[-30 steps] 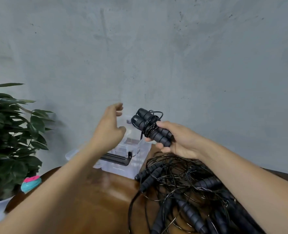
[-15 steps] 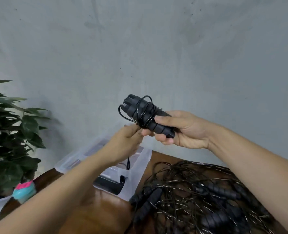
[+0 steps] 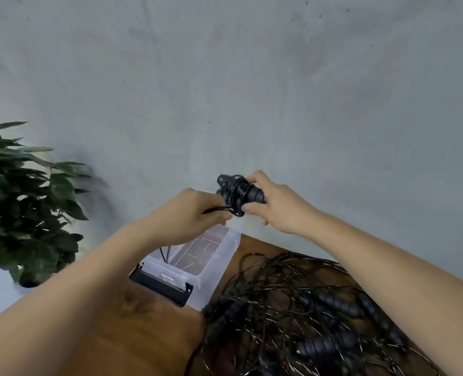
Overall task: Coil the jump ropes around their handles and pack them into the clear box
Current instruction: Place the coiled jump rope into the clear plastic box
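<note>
Tangled pile of jump ropes [image 3: 306,316] on wooden table [image 3: 132,346], near right, under right forearm. Rope count unclear; pile cut off by frame edge. Clear box [image 3: 216,272] just left of pile, below both hands, far end hidden behind left hand. Right hand [image 3: 276,204] curled round coiled jump rope [image 3: 237,189], held in air above box. Left hand [image 3: 195,213] just left of it, pinching loose rope end [image 3: 216,210]. Fingertips and handles blurred.
</note>
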`<action>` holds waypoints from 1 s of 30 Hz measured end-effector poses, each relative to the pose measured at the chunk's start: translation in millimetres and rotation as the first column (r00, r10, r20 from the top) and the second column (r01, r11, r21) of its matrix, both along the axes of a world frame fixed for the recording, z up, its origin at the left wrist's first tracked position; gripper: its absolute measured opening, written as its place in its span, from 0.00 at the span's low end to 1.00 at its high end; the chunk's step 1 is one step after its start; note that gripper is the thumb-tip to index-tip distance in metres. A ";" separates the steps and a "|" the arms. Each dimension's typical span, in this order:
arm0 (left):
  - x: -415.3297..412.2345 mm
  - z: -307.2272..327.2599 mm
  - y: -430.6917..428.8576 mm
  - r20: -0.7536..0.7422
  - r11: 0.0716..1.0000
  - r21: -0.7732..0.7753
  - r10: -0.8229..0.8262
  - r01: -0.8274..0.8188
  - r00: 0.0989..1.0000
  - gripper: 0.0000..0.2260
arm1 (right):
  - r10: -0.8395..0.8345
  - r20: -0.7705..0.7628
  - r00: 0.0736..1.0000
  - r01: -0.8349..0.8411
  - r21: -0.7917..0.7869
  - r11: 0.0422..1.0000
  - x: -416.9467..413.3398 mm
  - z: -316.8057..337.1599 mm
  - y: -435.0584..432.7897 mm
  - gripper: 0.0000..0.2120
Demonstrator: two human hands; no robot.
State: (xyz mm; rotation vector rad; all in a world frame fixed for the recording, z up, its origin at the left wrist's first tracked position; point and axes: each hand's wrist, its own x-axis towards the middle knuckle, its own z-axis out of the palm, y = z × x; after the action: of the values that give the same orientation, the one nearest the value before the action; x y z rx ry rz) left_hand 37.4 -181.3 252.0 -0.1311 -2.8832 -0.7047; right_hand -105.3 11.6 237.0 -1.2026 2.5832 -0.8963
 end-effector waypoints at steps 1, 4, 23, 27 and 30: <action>-2.9 4.0 2.9 -0.010 1.000 0.001 -0.001 0.001 1.000 0.10 | 0.058 0.006 0.998 -0.059 0.050 0.997 -0.1 -1.7 2.9 0.23; -12.2 14.4 5.9 -0.007 0.994 0.089 0.058 -0.057 0.998 0.10 | 0.241 0.152 0.959 -0.259 0.112 0.959 10.0 -2.6 10.5 0.22; -7.0 -56.2 -70.0 0.047 0.857 0.511 0.050 -0.067 0.998 0.17 | 0.247 0.593 0.766 0.031 -0.418 0.908 2.4 15.9 -69.9 0.22; -8.0 -60.2 -82.5 0.087 0.949 0.302 0.069 -0.092 0.994 0.12 | 0.061 0.245 0.968 -0.002 -0.235 0.972 4.0 0.1 -95.6 0.18; -12.1 -48.0 -95.2 0.085 0.986 0.160 0.026 -0.040 0.996 0.12 | -0.010 -0.100 0.995 0.004 -0.055 0.998 0.4 -12.5 -112.3 0.19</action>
State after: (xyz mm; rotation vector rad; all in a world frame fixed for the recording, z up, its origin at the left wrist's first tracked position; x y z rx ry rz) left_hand 25.4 -276.5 204.0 -0.0339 -2.8823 -0.9552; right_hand -105.0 -100.7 224.5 -1.2858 2.6586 -0.9375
